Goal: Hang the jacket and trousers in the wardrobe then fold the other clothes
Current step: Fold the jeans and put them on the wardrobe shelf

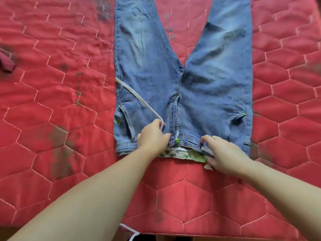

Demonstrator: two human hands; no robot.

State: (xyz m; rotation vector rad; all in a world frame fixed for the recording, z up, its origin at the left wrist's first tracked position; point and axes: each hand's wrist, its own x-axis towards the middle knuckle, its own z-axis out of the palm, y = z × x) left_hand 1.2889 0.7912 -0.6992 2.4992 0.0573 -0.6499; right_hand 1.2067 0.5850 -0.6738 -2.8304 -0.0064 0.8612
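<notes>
Lying flat on the red quilted bed (52,119), the jeans (182,84) have their waistband pinched by the left hand (153,136), which also catches a white drawstring (139,98), and the right hand (224,153), so I judge they are being readied for hanging, calling next for a hanger.

text: none legible | jeans (182,75): no readable label | quilt (52,101): no print

We see blue jeans (182,75) spread flat on a red quilted bedcover (52,101), legs pointing away. Our left hand (152,136) pinches a white drawstring (139,98) (it trails leftward); our right hand (224,157) grips the waistband.
</notes>
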